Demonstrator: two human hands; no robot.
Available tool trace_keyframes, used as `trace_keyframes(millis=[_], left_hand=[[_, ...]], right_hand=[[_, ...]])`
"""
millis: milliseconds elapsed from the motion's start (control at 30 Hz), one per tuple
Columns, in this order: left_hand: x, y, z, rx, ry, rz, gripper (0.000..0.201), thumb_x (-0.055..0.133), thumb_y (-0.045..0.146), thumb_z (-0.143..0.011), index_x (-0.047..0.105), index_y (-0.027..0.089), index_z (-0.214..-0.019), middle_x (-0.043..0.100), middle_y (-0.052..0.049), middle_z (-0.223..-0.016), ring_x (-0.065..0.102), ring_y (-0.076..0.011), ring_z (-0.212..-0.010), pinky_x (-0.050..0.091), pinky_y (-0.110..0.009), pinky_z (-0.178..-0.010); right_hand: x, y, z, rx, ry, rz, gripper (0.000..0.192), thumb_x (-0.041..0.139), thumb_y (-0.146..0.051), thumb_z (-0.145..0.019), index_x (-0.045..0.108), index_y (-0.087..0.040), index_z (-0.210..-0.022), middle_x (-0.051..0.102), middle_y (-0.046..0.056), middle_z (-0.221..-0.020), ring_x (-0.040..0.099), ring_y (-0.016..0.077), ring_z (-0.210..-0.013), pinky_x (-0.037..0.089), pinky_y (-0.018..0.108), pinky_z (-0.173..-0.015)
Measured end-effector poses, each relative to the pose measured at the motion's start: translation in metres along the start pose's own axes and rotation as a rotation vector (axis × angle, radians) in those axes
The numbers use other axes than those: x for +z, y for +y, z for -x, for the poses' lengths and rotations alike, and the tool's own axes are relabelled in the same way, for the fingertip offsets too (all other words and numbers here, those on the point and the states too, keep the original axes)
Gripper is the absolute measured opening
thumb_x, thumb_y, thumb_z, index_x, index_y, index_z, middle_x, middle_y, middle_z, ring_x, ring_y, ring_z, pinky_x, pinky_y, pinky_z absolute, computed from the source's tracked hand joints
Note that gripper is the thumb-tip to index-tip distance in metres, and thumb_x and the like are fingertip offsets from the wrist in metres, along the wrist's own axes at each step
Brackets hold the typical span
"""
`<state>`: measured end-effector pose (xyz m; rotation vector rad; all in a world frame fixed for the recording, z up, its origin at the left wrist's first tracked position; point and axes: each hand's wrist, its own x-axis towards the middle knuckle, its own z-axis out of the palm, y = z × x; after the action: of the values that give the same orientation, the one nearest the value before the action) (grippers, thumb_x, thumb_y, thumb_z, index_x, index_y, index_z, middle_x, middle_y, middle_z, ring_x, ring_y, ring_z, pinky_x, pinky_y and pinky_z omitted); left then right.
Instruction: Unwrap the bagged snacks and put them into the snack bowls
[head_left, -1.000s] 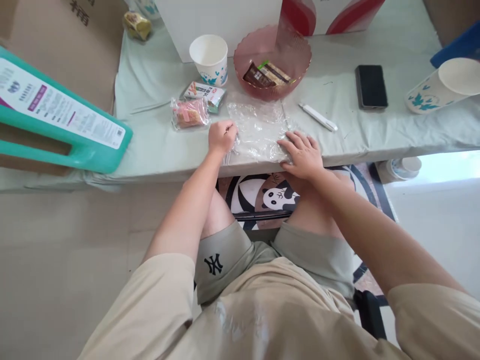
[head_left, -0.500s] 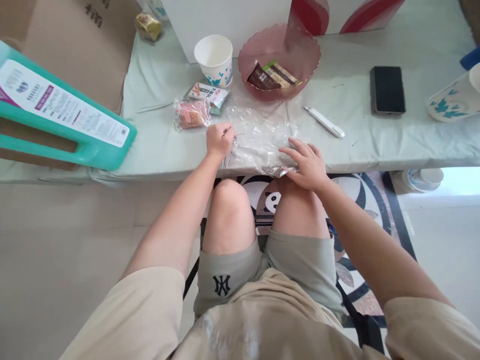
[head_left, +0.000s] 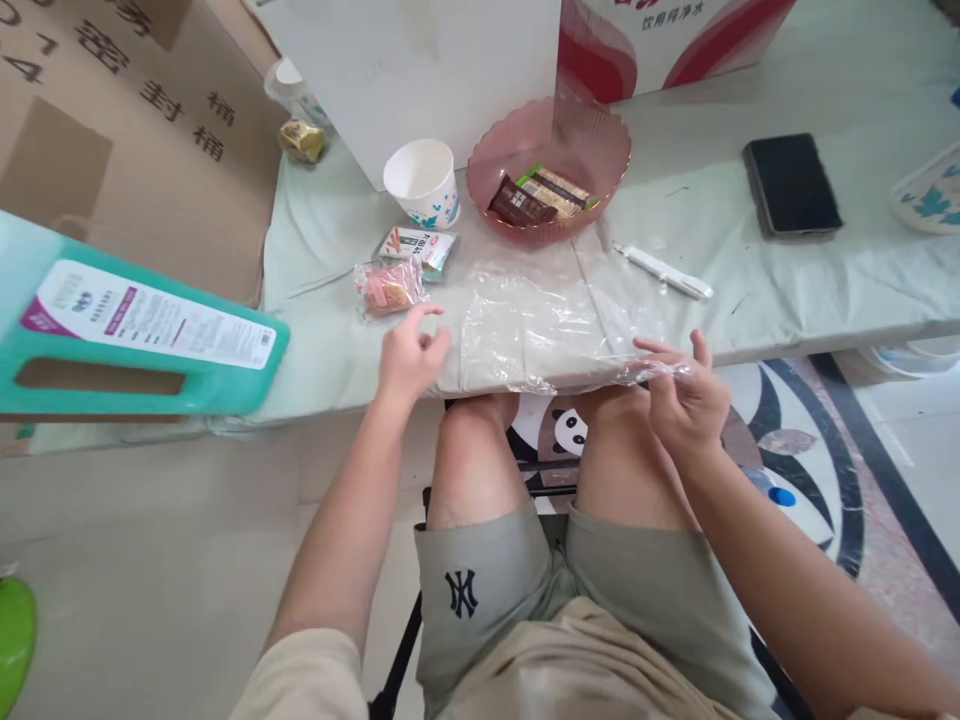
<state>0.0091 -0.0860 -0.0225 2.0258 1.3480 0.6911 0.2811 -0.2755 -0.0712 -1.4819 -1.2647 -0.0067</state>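
Note:
A clear plastic bag [head_left: 517,325] lies spread over the table's front edge. My right hand [head_left: 688,400] pinches its right end, drawing the film out over my knee, with some fingers raised. To the left of the bag, my left hand [head_left: 411,355] hovers empty, thumb and index finger apart. Just beyond its fingertips is a pink snack in clear wrapping [head_left: 390,288]. Behind that snack lies a white and green snack packet [head_left: 418,250]. A white utility knife or pen-like tool [head_left: 664,270] rests to the right behind the bag.
A pink scalloped bowl [head_left: 480,195] holds several wrapped bars. Beside it stands a paper cup [head_left: 424,185]. A black phone [head_left: 793,185] lies at right, a second paper cup [head_left: 930,195] beyond it. At left are a green jug [head_left: 150,330] and a cardboard box [head_left: 180,180].
My left hand has let go of the bag and opened, moving left. My right hand has moved right, pulling the bag's end with it. The view has shifted.

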Motion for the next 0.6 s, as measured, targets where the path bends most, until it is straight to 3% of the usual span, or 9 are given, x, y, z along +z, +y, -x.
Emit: trace_keyframes(millis=[67,133,200,233,300,400,500,533,600], left_hand=[[-0.013,0.004,0.017,0.228,-0.017,-0.077,0.034,0.064,0.036,-0.084,0.066,0.021,-0.114,0.053,0.007,-0.052,0.057,-0.0147,-0.050,0.050,-0.029,-0.060],[-0.014,0.009,0.028,0.498,-0.126,-0.158,0.060,0.079,0.047,-0.072,0.064,0.022,-0.125,0.074,-0.007,-0.100,0.070,-0.0278,-0.099,0.056,-0.043,-0.093],[-0.006,0.016,0.027,0.589,-0.204,-0.209,0.088,0.086,0.049,-0.066,0.052,0.024,-0.143,0.058,-0.016,-0.145,0.048,-0.0388,-0.142,0.042,-0.055,-0.117],[-0.001,0.018,0.022,0.587,-0.235,-0.205,0.097,0.087,0.047,-0.066,0.044,0.025,-0.150,0.050,-0.016,-0.153,0.039,-0.0397,-0.149,0.036,-0.057,-0.121],[0.009,0.022,0.007,0.531,-0.288,-0.141,0.101,0.084,0.040,-0.072,0.031,0.026,-0.158,0.059,-0.014,-0.142,0.047,-0.0352,-0.144,0.039,-0.054,-0.118],[0.013,0.027,-0.019,0.367,-0.407,-0.083,0.086,0.075,0.031,-0.080,0.035,0.021,-0.156,0.068,0.000,-0.088,0.070,-0.0218,-0.094,0.054,-0.039,-0.093],[0.006,0.033,-0.034,0.322,-0.572,-0.177,0.038,0.068,0.027,-0.082,0.071,0.020,-0.119,0.055,0.005,-0.066,0.058,-0.0139,-0.064,0.051,-0.030,-0.070],[0.003,0.035,-0.034,0.350,-0.583,-0.204,0.021,0.066,0.025,-0.083,0.076,0.020,-0.101,0.055,0.003,-0.067,0.057,-0.0132,-0.063,0.051,-0.029,-0.069],[-0.001,0.040,-0.030,0.429,-0.519,-0.221,0.014,0.061,0.022,-0.085,0.074,0.020,-0.083,0.061,-0.001,-0.078,0.060,-0.0143,-0.072,0.053,-0.031,-0.075]], right_hand=[[-0.001,-0.005,0.001,0.002,0.040,-0.004,0.029,0.052,-0.022,-0.100,0.070,-0.025,-0.077,0.077,-0.004,-0.076,0.079,0.0212,-0.082,0.029,0.058,-0.127],[-0.002,-0.008,0.001,-0.030,0.088,0.006,0.028,0.053,-0.020,-0.100,0.070,-0.026,-0.077,0.077,-0.005,-0.073,0.076,0.0167,-0.067,0.039,0.052,-0.124],[-0.002,-0.010,-0.001,-0.078,0.096,0.014,0.027,0.054,-0.019,-0.099,0.071,-0.027,-0.079,0.076,-0.006,-0.072,0.072,0.0144,-0.059,0.047,0.050,-0.119],[-0.002,-0.009,-0.002,-0.103,0.079,0.008,0.026,0.055,-0.019,-0.099,0.071,-0.027,-0.080,0.076,-0.006,-0.071,0.072,0.0139,-0.058,0.049,0.049,-0.117],[-0.003,-0.007,-0.003,-0.130,0.016,-0.009,0.026,0.055,-0.019,-0.098,0.072,-0.027,-0.081,0.076,-0.006,-0.073,0.070,0.0126,-0.056,0.051,0.048,-0.116],[-0.006,-0.001,-0.003,-0.136,-0.033,-0.016,0.026,0.056,-0.017,-0.097,0.071,-0.027,-0.079,0.075,-0.007,-0.072,0.067,0.0106,-0.054,0.054,0.048,-0.114],[-0.010,0.002,-0.002,-0.107,-0.028,0.001,0.026,0.055,-0.016,-0.096,0.071,-0.026,-0.078,0.073,-0.006,-0.068,0.068,0.0127,-0.056,0.061,0.047,-0.103],[-0.011,0.003,-0.003,-0.094,-0.033,0.002,0.026,0.054,-0.016,-0.096,0.071,-0.025,-0.078,0.072,-0.005,-0.067,0.069,0.0135,-0.057,0.063,0.046,-0.100],[-0.013,0.001,-0.005,-0.070,-0.057,-0.022,0.028,0.052,-0.017,-0.097,0.070,-0.024,-0.077,0.071,-0.004,-0.065,0.070,0.0147,-0.059,0.064,0.043,-0.093]])
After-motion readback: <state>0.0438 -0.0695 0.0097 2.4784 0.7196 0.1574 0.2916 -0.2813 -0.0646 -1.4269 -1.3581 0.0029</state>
